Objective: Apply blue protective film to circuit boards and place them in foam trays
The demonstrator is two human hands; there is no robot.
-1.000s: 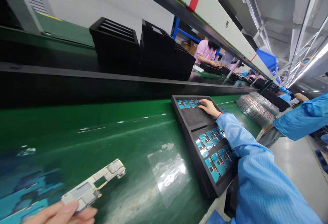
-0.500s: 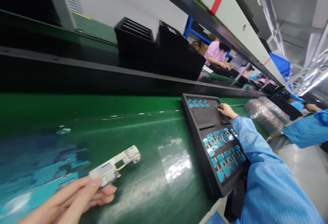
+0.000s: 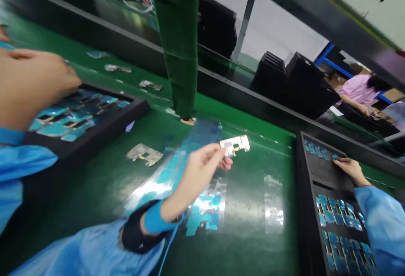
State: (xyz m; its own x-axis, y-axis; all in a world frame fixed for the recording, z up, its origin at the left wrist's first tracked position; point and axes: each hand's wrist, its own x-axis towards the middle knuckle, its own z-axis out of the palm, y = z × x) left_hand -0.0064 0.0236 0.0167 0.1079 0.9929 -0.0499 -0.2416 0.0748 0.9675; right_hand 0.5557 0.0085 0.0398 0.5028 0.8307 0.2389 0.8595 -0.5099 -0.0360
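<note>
My left hand [image 3: 210, 160] pinches a pale, bare circuit board [image 3: 234, 144] by one end, holding it above the green bench [image 3: 247, 250]. My right hand [image 3: 349, 168] reaches into the upper part of a black foam tray [image 3: 311, 179]. Its fingers close on a small blue-covered circuit board [image 3: 335, 156], beside a short row of similar boards [image 3: 316, 149]. Two more rows of blue-covered boards fill the lower part of that tray. Below my left hand, pieces of blue film [image 3: 204, 213] lie on the bench on a clear sheet.
Another person's hand [image 3: 38, 84], blurred, is over a second black tray [image 3: 107, 128] at the left. A loose board [image 3: 144, 154] lies between that tray and my left arm. A green-wrapped post [image 3: 180, 48] rises behind. Black racks [image 3: 294, 84] stand beyond the ledge.
My view has swung left, bringing the other person's hand, the second tray and the post into sight. My left hand still holds the pale board; my right hand stays at the tray's upper part.
</note>
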